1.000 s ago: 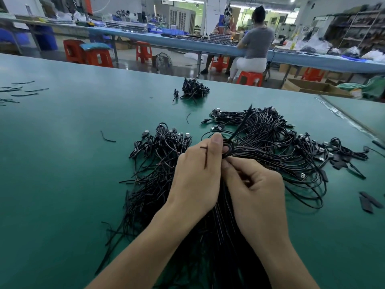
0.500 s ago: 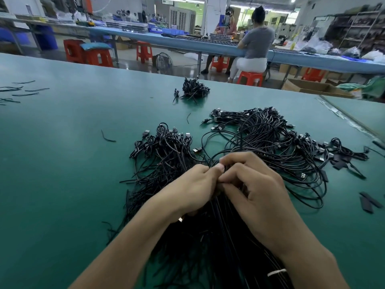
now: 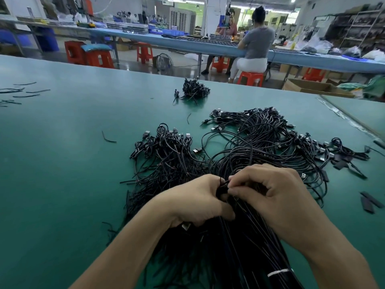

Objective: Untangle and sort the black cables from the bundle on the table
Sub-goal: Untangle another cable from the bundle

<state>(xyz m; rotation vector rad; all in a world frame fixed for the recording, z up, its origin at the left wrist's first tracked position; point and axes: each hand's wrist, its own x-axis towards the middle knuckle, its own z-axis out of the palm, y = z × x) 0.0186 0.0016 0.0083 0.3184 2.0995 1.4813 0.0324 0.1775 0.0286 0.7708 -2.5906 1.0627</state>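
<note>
A: Where are the cables?
B: The cables (image 3: 260,147) lie in one big black tangle in the middle of the green table (image 3: 62,163). They run from the near edge out to the right, with plugs showing at the far ends. A lower heap (image 3: 166,149) lies at the tangle's left, touching it.
A: And the hands?
B: Both are on the near part of the tangle, fingertips meeting. The left hand (image 3: 200,201) is curled round a bunch of strands and grips them. The right hand (image 3: 277,197) pinches a few strands between thumb and forefinger, just beside the left thumb.
A: Is anything binding the strands?
B: A white tie (image 3: 279,273) crosses them at the near edge, by the right forearm.
A: What else is on the table?
B: A small pile (image 3: 193,90) of black cable lies well beyond, towards the far edge. A short scrap (image 3: 108,138) lies left of the heap, with thin offcuts (image 3: 18,92) at the far left. Flat black strips (image 3: 368,202) lie at the right.
A: And past the table?
B: A person (image 3: 256,44) sits back-turned on an orange stool (image 3: 250,78) at a long blue bench (image 3: 187,41).
</note>
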